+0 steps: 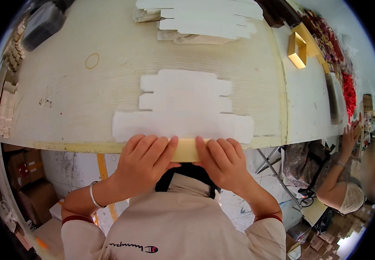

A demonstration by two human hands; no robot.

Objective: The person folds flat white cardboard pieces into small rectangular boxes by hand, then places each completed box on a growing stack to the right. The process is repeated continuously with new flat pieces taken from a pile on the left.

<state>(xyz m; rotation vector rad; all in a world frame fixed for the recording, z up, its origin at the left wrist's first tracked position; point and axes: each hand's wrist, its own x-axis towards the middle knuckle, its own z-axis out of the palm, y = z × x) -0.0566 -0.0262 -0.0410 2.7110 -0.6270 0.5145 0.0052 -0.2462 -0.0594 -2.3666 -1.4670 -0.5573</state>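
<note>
A flat white die-cut box blank (183, 102) with side tabs lies at the table's near edge. Along its near side, a pale yellow strip (185, 151) faces me, seemingly part of the same blank, though the join is hard to make out. My left hand (143, 164) grips the left end of this strip, fingers curled over the top and thumb underneath. At the right end, my right hand (225, 167) holds it the same way. Both hands are closed, with a short stretch of yellow showing between them. The fingers hide the strip's ends.
Stacked white blanks (205, 21) lie at the far side of the table (96, 99). A rubber band (92, 61) is at the left. An open gold box (298, 50) stands at the far right. Another person's hand (351, 132) shows at the right. Cartons (33, 195) sit below, left.
</note>
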